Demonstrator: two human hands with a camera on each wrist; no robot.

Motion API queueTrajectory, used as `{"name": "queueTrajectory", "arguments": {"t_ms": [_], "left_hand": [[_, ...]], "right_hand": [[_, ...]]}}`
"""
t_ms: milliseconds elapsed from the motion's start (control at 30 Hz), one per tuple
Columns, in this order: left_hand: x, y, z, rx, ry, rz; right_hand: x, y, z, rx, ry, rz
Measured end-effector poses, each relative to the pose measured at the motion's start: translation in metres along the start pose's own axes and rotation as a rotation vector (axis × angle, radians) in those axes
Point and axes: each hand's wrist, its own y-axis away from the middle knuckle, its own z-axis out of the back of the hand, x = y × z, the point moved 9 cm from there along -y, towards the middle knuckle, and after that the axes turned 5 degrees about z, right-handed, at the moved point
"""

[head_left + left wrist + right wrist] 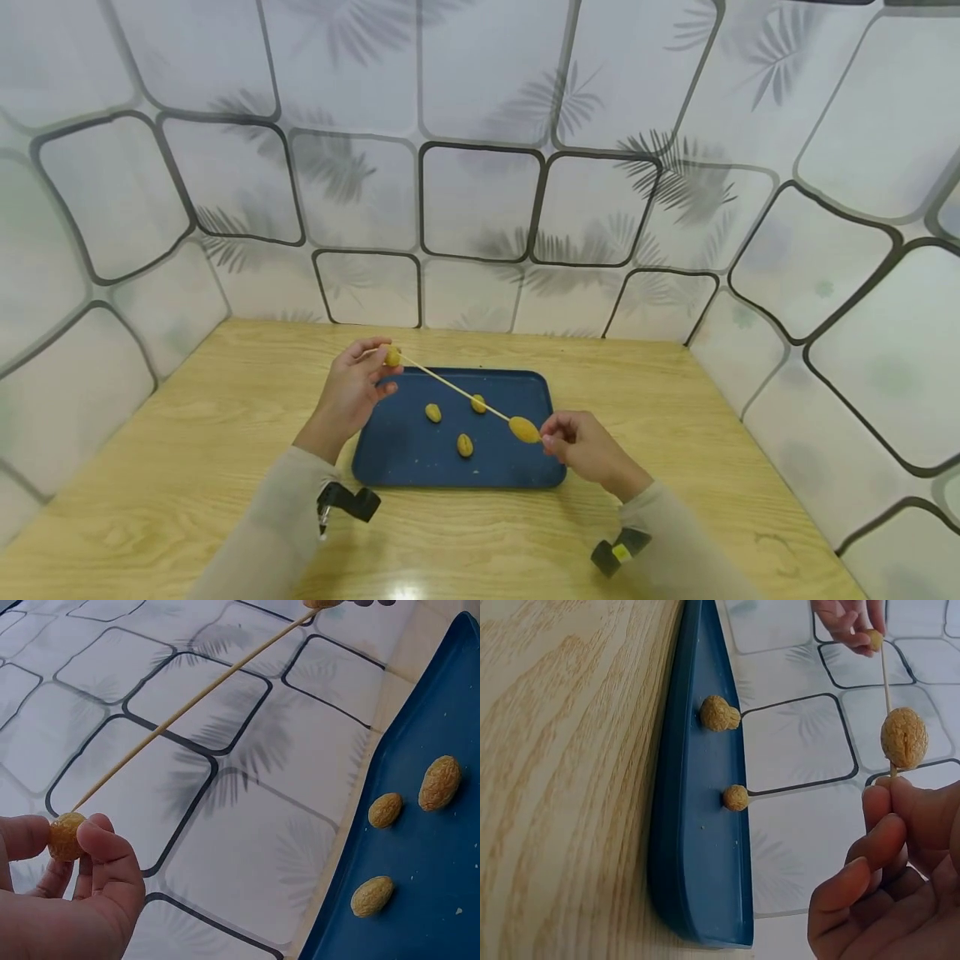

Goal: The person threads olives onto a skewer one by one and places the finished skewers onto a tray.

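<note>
My right hand (pixel 592 450) pinches the lower end of a thin wooden skewer (pixel 450 385) between thumb and fingertips. A wrinkled golden oval piece (pixel 904 738) is threaded on the skewer just above those fingers. At the skewer's other end, my left hand (pixel 351 392) pinches a second wrinkled golden piece (pixel 67 838) between thumb and fingers. The skewer's tip meets this piece; how deep it goes cannot be told. Below the skewer, three similar loose pieces (pixel 465 446) lie on a dark blue tray (pixel 405 462).
The tray rests on a light wood-grain table (pixel 240 417). Pale patterned panels (pixel 480 200) stand behind the table and along both sides. Small crumbs dot the tray. A dark strapped device (pixel 348 502) sits at each wrist.
</note>
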Motion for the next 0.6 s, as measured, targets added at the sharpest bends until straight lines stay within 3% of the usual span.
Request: {"name": "queueTrajectory", "arguments": {"t_ms": [600], "left_hand": [[-0.0025, 0.0043, -0.0045, 0.045, 0.077, -0.024]], "right_hand": [[0.0044, 0.001, 0.0018, -0.014, -0.014, 0.014]]}}
